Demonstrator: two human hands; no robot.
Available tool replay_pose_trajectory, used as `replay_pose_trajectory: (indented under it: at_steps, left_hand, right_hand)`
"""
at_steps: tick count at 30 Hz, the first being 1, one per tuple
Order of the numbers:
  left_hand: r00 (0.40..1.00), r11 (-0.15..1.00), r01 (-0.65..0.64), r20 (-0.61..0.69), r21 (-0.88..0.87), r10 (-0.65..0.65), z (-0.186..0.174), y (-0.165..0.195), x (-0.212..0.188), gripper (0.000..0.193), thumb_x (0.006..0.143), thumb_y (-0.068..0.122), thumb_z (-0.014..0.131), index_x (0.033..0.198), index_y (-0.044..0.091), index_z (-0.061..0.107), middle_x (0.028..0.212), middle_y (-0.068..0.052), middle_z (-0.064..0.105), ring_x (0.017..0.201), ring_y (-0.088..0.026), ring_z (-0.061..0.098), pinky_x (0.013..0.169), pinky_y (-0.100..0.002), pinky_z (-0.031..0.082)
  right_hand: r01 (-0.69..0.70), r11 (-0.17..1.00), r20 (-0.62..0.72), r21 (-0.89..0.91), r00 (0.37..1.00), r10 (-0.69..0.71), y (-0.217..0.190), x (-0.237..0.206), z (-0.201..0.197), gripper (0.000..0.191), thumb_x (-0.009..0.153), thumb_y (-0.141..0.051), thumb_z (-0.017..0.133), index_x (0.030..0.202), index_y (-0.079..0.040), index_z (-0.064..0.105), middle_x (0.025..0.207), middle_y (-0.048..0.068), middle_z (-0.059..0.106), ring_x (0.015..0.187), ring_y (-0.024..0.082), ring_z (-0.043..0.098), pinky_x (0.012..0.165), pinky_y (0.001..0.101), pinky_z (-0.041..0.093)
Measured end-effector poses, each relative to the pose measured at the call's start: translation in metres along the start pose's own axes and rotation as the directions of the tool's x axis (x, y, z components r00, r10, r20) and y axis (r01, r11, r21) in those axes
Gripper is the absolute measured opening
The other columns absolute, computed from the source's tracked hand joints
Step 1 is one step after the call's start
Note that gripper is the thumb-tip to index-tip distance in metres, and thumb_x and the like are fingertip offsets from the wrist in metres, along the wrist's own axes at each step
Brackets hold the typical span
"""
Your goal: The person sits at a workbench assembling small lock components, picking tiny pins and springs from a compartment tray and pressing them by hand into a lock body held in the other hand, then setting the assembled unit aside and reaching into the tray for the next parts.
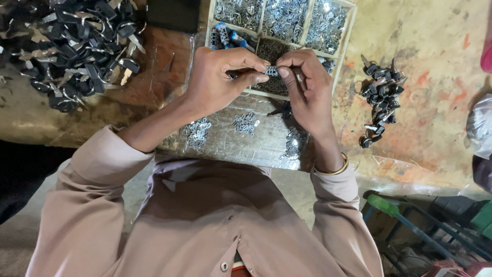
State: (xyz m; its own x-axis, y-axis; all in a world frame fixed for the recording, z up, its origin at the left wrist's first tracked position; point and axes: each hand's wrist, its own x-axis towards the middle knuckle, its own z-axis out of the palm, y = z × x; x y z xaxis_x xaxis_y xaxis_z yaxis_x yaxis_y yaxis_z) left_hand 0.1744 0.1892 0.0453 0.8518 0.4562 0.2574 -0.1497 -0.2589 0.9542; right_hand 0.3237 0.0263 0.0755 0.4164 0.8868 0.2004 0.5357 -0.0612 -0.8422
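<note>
Fingers (259,65) of both hands pinch one small metal lock part (271,71) between thumb and forefinger tips, left hand (218,77) and right hand (307,87) meeting above the divided parts tray (348,25) at the bench's far edge, close enough to pick from. Heaps of black-headed keys (77,46) lie in the far left corner.

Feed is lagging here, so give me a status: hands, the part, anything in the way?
Left hand and right hand both pinch one small metal part. Held above the compartment tray. Nothing blocking; key piles sit off to both sides.
</note>
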Motion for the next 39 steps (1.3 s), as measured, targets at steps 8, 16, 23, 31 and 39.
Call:
replay_pose_trajectory:
  at_steps: [8, 16, 23, 31, 39]
  left_hand:
    - [0.999, 0.998, -0.050, -0.001, 0.037, 0.050, 0.000, -0.001, -0.002, 0.016, 0.091, -0.001, 0.085, 0.104, -0.001, 0.075, 0.106, -0.012, 0.079, 0.103, -0.022, 0.079, 0.085, -0.029, 0.067]
    - [0.999, 0.999, -0.048, -0.017, 0.005, 0.048, 0.001, -0.002, -0.006, 0.015, 0.092, -0.004, 0.084, 0.104, -0.002, 0.074, 0.106, -0.012, 0.079, 0.103, -0.020, 0.079, 0.086, -0.029, 0.067]
    - [0.999, 0.998, -0.034, -0.004, -0.052, 0.034, 0.002, 0.000, -0.013, 0.015, 0.096, -0.004, 0.083, 0.108, -0.004, 0.073, 0.112, -0.012, 0.079, 0.106, -0.019, 0.079, 0.092, -0.029, 0.066]
    - [0.990, 0.985, -0.140, -0.015, -0.104, 0.139, -0.002, 0.012, -0.021, 0.016, 0.102, -0.004, 0.083, 0.113, -0.004, 0.072, 0.115, -0.011, 0.078, 0.110, -0.018, 0.078, 0.097, -0.030, 0.066]
    - [0.994, 0.994, -0.064, -0.092, -0.092, 0.056, -0.021, 0.054, -0.068, 0.015, 0.104, -0.006, 0.080, 0.115, -0.005, 0.070, 0.118, -0.012, 0.076, 0.108, -0.016, 0.078, 0.092, -0.027, 0.068]
  right_hand:
    - [-0.071, 0.997, -0.014, -0.022, 0.997, 0.071, -0.006, -0.002, 0.002, 0.009, 0.106, 0.002, 0.071, 0.114, 0.001, 0.066, 0.111, 0.011, 0.068, 0.093, 0.020, 0.065, 0.081, 0.0300, 0.051]
    - [0.112, 0.992, 0.120, -0.059, 0.987, -0.104, -0.013, 0.004, -0.011, 0.023, 0.106, 0.006, 0.064, 0.127, 0.001, 0.068, 0.120, 0.014, 0.067, 0.102, 0.022, 0.068, 0.085, 0.0310, 0.055]
    - [0.091, 0.917, 0.079, -0.388, 0.995, -0.065, -0.023, -0.016, -0.038, 0.025, 0.097, -0.006, 0.085, 0.120, -0.008, 0.075, 0.108, 0.005, 0.069, 0.094, 0.022, 0.064, 0.080, 0.0347, 0.051]
    - [0.089, 0.732, 0.144, -0.676, 0.989, 0.013, -0.037, -0.087, -0.010, 0.022, 0.088, -0.018, 0.087, 0.107, -0.012, 0.077, 0.086, 0.004, 0.058, 0.090, 0.028, 0.056, 0.082, 0.0435, 0.045]
    - [0.073, 0.891, 0.137, -0.447, 0.990, -0.012, -0.073, -0.119, 0.070, 0.034, 0.092, -0.031, 0.083, 0.122, -0.018, 0.073, 0.122, 0.008, 0.059, 0.120, 0.033, 0.051, 0.101, 0.0499, 0.040]
